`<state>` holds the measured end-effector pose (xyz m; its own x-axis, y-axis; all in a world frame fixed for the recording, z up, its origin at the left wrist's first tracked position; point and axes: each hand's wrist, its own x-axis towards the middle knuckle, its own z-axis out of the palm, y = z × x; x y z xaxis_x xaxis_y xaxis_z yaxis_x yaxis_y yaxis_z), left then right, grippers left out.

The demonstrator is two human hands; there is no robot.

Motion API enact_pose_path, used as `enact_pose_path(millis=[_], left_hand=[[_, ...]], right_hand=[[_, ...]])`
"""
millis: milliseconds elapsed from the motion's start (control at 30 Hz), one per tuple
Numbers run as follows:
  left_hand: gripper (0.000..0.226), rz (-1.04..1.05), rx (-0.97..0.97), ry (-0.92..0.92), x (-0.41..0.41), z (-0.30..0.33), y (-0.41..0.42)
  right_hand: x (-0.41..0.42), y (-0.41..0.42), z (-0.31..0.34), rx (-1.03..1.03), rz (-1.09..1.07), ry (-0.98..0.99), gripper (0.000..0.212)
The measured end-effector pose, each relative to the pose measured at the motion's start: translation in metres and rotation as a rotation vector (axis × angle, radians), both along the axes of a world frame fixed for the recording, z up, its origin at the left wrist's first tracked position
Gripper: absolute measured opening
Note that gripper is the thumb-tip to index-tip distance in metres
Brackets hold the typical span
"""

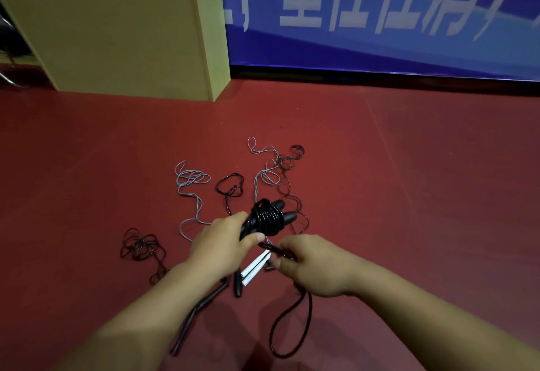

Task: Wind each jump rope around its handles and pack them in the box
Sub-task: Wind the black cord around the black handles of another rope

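My left hand (222, 242) grips a pair of black jump rope handles (287, 215) with black cord (267, 218) wound in several turns around them. My right hand (309, 265) pinches the loose end of that cord, which hangs down in a long loop (287, 327) below my wrist. On the red floor lie more ropes: a pair of white handles (253, 268), a black handle (237, 284), long dark handles (198, 309), grey cords (190, 179) and dark cords (140, 246). No box opening is in view.
A tan wooden cabinet (122, 37) stands at the back left. A blue banner (380, 14) with white characters covers the far wall. More tangled cords (280, 166) lie beyond my hands. Red floor (423, 180) stretches to the right.
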<state>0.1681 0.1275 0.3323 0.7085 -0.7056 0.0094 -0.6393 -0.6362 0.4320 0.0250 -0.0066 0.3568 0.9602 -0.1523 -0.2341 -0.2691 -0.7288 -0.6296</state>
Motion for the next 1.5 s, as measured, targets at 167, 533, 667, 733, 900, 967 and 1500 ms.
enact_pose_path(millis=[167, 533, 667, 733, 900, 967, 1500], left_hand=[[0.028, -0.175, 0.16, 0.1, 0.007, 0.001, 0.004], [0.039, -0.49, 0.28, -0.014, -0.028, 0.009, 0.004], [0.032, -0.555, 0.141, 0.115, -0.028, 0.018, 0.007], [0.029, -0.604, 0.08, 0.221, -0.031, 0.024, 0.008], [0.028, -0.723, -0.063, 0.647, -0.04, 0.035, 0.014], [0.025, -0.748, -0.157, 0.792, -0.04, 0.039, 0.016], [0.008, -0.156, -0.477, 0.613, -0.019, 0.014, 0.005]], right_hand=[[-0.002, -0.006, 0.002, -0.231, 0.02, -0.182, 0.016], [-0.002, -0.018, 0.016, -0.485, -0.177, -0.217, 0.049], [-0.005, -0.04, 0.016, -0.205, -0.295, -0.197, 0.04], [-0.007, -0.049, 0.017, -0.083, -0.298, -0.236, 0.032], [-0.012, -0.06, 0.017, 0.35, -0.249, -0.235, 0.017], [-0.013, -0.06, 0.015, 0.477, -0.252, -0.239, 0.017], [0.004, -0.013, -0.007, 0.071, 0.005, -0.085, 0.016]])
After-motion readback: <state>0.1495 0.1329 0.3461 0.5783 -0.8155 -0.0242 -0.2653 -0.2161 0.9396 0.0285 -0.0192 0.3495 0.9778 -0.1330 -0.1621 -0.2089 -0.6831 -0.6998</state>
